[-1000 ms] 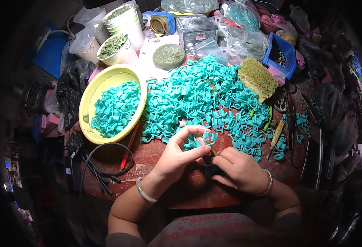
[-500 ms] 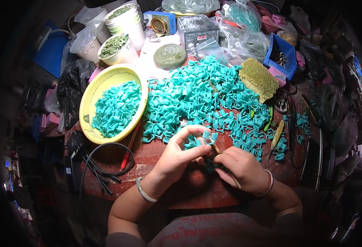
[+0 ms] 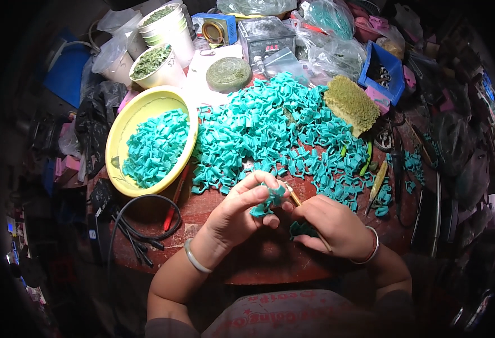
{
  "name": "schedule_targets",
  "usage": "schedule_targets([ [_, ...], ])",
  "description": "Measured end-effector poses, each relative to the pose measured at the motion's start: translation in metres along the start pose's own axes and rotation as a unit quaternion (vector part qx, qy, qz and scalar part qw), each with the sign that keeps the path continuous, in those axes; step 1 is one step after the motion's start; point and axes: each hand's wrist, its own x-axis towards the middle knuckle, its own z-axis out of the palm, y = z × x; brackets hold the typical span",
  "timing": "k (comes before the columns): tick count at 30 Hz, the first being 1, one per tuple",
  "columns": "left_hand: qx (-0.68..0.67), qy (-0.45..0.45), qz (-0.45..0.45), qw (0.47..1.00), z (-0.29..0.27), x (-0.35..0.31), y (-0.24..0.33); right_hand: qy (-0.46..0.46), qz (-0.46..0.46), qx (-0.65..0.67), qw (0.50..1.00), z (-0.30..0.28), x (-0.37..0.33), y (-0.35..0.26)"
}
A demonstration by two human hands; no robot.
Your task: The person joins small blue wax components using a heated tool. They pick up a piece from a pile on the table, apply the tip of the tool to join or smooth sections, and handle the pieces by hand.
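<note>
My left hand (image 3: 237, 211) is closed around several small teal wax-like pieces (image 3: 270, 201), pinched between thumb and fingers. Close beside it, my right hand (image 3: 333, 222) grips a thin, tan pen-like tool (image 3: 294, 195). The tool's tip end points up at the left fingers; whether it touches a piece is hard to tell. More teal pieces (image 3: 302, 229) show under the right fingers, seemingly held in that palm. Beyond both hands spreads a large heap of similar teal pieces (image 3: 259, 127) on the worn red table (image 3: 213, 225).
A yellow basin (image 3: 114, 138) with teal pieces stands left of the heap. Behind are white tubs (image 3: 167, 73) of green bits, a round green block (image 3: 228, 75) and a control box (image 3: 267, 39). A sponge-like slab (image 3: 351, 106), blue bin (image 3: 382, 73) and black cable (image 3: 140, 203) lie around.
The left fingers have turned the teal pieces over, so the ribbed ends no longer stand up at the fingertips. The tool has drawn slightly away; teal pieces under my right hand show more.
</note>
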Motion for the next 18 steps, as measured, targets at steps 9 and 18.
schedule_targets([
  [9, 0.016, 0.048, -0.026, 0.998, -0.006, 0.004, -0.001, -0.024, -0.018, -0.005, 1.000, 0.005, -0.001, -0.001],
  [18, 0.102, 0.097, -0.044, 0.989, 0.000, 0.002, -0.001, 0.004, -0.005, 0.043, 0.999, -0.006, 0.001, -0.002],
])
